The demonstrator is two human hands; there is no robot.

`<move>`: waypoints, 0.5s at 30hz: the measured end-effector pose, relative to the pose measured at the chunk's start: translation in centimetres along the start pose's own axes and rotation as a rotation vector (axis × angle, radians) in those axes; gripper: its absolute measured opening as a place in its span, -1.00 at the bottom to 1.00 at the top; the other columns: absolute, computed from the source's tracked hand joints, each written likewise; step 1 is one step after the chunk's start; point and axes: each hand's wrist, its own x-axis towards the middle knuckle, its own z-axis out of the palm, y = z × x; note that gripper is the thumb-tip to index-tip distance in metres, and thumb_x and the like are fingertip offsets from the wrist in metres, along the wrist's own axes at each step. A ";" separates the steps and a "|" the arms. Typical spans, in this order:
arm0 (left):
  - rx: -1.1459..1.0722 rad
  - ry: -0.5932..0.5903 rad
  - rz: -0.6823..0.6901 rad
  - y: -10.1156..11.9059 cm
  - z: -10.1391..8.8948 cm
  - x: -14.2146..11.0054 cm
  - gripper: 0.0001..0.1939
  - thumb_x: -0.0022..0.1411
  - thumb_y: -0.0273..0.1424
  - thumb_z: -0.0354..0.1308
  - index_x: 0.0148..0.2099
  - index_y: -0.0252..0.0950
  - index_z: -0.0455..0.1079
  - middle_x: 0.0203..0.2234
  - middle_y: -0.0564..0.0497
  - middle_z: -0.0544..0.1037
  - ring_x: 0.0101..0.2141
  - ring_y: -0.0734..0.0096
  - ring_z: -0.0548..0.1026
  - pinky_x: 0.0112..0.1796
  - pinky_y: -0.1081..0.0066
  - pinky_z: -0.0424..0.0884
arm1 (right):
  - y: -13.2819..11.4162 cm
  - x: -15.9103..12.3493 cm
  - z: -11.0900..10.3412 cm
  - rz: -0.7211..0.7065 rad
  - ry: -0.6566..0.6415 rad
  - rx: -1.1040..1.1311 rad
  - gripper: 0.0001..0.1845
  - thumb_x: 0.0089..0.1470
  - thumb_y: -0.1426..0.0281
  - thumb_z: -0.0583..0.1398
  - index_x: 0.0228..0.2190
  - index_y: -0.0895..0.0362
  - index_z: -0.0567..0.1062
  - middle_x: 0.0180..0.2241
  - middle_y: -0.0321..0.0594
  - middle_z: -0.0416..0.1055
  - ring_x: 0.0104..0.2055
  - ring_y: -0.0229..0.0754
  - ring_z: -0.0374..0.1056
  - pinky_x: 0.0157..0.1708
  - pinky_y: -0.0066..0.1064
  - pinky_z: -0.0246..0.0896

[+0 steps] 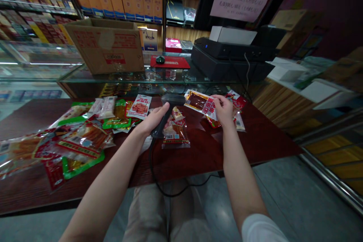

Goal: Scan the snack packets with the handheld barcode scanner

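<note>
My left hand [157, 119] is wrapped round the handle of a black barcode scanner [173, 100], whose head faces right. From its grip a black cable loops down past the table edge. My right hand [223, 108] pinches the right end of a snack packet [198, 102], white and red with a clear window on dark brown contents. The packet is raised a little above the table, just right of the scanner head. Below the scanner lies a clear snack bag [176, 133]. More packets [239, 115] lie under and beside my right hand, partly hidden by it.
A heap of snack packets [82, 136] covers the left of the dark wooden table [198, 159]. Behind it, a glass counter [119, 79] carries an open cardboard box [107, 47], a mouse [160, 59] on a red mat and a black till machine [232, 56].
</note>
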 end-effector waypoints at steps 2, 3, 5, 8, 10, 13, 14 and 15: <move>-0.015 -0.004 -0.002 0.1 0.0 -0.1 -0.39 0.05 0.19 0.20 -0.36 -0.32 0.31 -0.65 0.09 0.35 -0.70 0.57 0.30 -0.70 0.55 0.19 | 0.1 0.0 0.0 -0.002 -0.003 -0.004 -0.71 0.11 0.25 0.11 -0.29 0.13 0.58 -0.30 -0.13 0.58 -0.27 -0.05 0.47 -0.20 -0.21 0.37; -0.023 -0.001 -0.002 0.1 0.0 -0.1 -0.39 0.05 0.19 0.21 -0.35 -0.32 0.31 -0.65 0.10 0.35 -0.70 0.57 0.30 -0.70 0.56 0.19 | 0.1 0.0 0.0 -0.008 0.006 -0.013 -0.70 0.12 0.25 0.11 -0.28 0.13 0.58 -0.28 -0.12 0.58 -0.25 -0.05 0.47 -0.18 -0.21 0.37; -0.041 0.022 0.000 0.2 -0.2 -0.1 -0.40 0.07 0.18 0.21 -0.33 -0.31 0.32 -0.65 0.10 0.36 -0.70 0.57 0.29 -0.71 0.56 0.20 | 0.2 0.1 -0.3 -0.031 0.070 -0.057 -0.69 0.14 0.26 0.09 -0.26 0.13 0.57 -0.25 -0.10 0.58 -0.20 -0.04 0.47 -0.13 -0.19 0.36; -0.068 0.072 -0.015 0.5 -0.6 0.0 -0.45 0.12 0.14 0.18 -0.33 -0.29 0.32 -0.66 0.09 0.36 -0.72 0.55 0.29 -0.73 0.54 0.22 | 1.0 0.7 -1.5 -0.061 0.256 -0.202 -0.69 0.16 0.30 0.04 -0.27 0.12 0.56 -0.22 -0.07 0.56 -0.15 -0.01 0.45 -0.04 -0.15 0.31; -0.086 0.107 -0.026 0.5 -1.1 0.1 -0.47 0.15 0.13 0.16 -0.33 -0.29 0.32 -0.66 0.09 0.36 -0.73 0.53 0.28 -0.74 0.51 0.23 | 1.9 1.1 -2.7 -0.061 0.357 -0.306 -0.68 0.17 0.33 0.02 -0.27 0.13 0.55 -0.23 -0.03 0.54 -0.13 0.01 0.43 0.00 -0.11 0.27; -0.085 0.198 -0.007 0.2 -2.1 0.7 -0.49 0.16 0.11 0.17 -0.35 -0.28 0.33 -0.66 0.07 0.39 -0.72 0.51 0.31 -0.74 0.51 0.23 | 3.3 1.4 -4.4 -0.008 0.417 -0.411 -0.64 0.17 0.37 -0.02 -0.25 0.17 0.55 -0.21 0.06 0.49 -0.10 0.07 0.39 0.04 -0.04 0.21; -0.078 0.240 0.001 0.0 -2.5 0.9 -0.50 0.16 0.10 0.19 -0.36 -0.28 0.34 -0.66 0.06 0.40 -0.72 0.51 0.33 -0.74 0.51 0.22 | 3.7 1.3 -4.7 0.036 0.423 -0.445 -0.63 0.17 0.37 -0.03 -0.23 0.18 0.55 -0.21 0.09 0.48 -0.08 0.09 0.38 0.05 0.00 0.19; -0.070 0.281 0.004 -0.2 -2.9 1.2 -0.51 0.16 0.08 0.20 -0.36 -0.28 0.35 -0.66 0.05 0.41 -0.72 0.50 0.34 -0.74 0.52 0.22 | 3.9 1.2 -4.9 0.097 0.426 -0.487 -0.62 0.17 0.37 -0.03 -0.23 0.18 0.55 -0.20 0.11 0.47 -0.07 0.11 0.36 0.05 0.05 0.16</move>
